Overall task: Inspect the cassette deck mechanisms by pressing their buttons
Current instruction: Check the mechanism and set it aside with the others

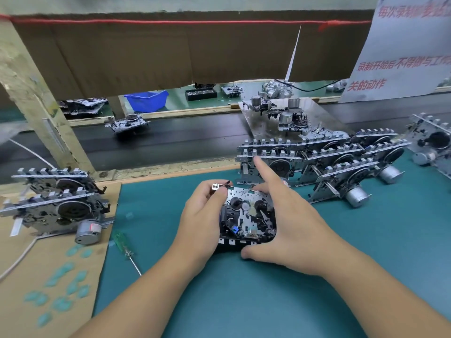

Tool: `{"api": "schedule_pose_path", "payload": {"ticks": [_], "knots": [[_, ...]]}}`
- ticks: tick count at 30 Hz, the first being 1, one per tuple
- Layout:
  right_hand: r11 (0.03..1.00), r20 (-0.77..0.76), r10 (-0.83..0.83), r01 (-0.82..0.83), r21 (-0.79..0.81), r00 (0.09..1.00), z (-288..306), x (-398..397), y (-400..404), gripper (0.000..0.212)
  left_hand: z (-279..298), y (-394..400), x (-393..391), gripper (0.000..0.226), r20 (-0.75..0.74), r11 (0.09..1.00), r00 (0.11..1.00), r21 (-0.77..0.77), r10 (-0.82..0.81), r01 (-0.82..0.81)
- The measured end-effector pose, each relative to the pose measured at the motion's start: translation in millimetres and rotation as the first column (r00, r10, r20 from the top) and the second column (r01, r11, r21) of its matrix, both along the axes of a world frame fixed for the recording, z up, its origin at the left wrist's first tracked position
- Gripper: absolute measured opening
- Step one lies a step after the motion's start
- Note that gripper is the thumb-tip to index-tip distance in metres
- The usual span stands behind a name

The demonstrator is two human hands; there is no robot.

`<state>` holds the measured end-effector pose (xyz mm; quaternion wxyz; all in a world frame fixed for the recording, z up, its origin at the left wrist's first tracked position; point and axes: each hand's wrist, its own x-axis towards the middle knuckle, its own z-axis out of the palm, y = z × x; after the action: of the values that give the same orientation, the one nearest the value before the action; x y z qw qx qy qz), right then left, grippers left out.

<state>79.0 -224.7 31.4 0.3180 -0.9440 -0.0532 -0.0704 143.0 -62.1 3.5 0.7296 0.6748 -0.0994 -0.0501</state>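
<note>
I see my left hand (202, 215) and right hand (290, 225), grip clamped around the cassette deck mechanism (246, 215), right forefinger extended.

The left hand (202, 215) covers the left side of the cassette deck (247, 215), and the right hand (288, 228) hides its right edge. The paper sign (400, 50) is cut off at the top and right, its red writing partly blurred. Parts behind the cardboard sheet (170, 50) stay hidden.
</note>
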Motion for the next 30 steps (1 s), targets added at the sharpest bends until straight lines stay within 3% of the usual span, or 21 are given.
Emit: {"api": "schedule_pose_path", "payload": {"ticks": [6, 10, 18, 23, 30], "knots": [[0.994, 0.072, -0.003, 0.011, -0.110, 0.997, 0, 3, -7, 0.136, 1, 0, 1, 0.018, 0.003, 1.000, 1.000, -0.008, -0.014, 0.014], [0.993, -0.038, 0.095, -0.097, -0.059, 0.995, -3, 2, -16, 0.141, 0, 1, 3, 0.021, -0.019, 0.998, 0.998, -0.024, 0.055, -0.055], [0.997, 0.009, 0.052, -0.052, -0.053, 0.999, -3, 1, -19, 0.129, -5, 2, 5, 0.026, 0.051, 0.997, 0.997, 0.039, 0.063, -0.065], [0.990, -0.100, 0.141, -0.140, 0.019, 0.985, -2, 0, -27, 0.133, -6, 3, 8, 0.021, -0.004, 0.995, 0.995, -0.005, 0.102, -0.102], [0.989, -0.089, 0.142, -0.138, 0.051, 0.986, -1, 3, -35, 0.130, -9, 3, 9, 0.030, 0.008, 0.998, 0.998, -0.004, 0.063, -0.063]]}}
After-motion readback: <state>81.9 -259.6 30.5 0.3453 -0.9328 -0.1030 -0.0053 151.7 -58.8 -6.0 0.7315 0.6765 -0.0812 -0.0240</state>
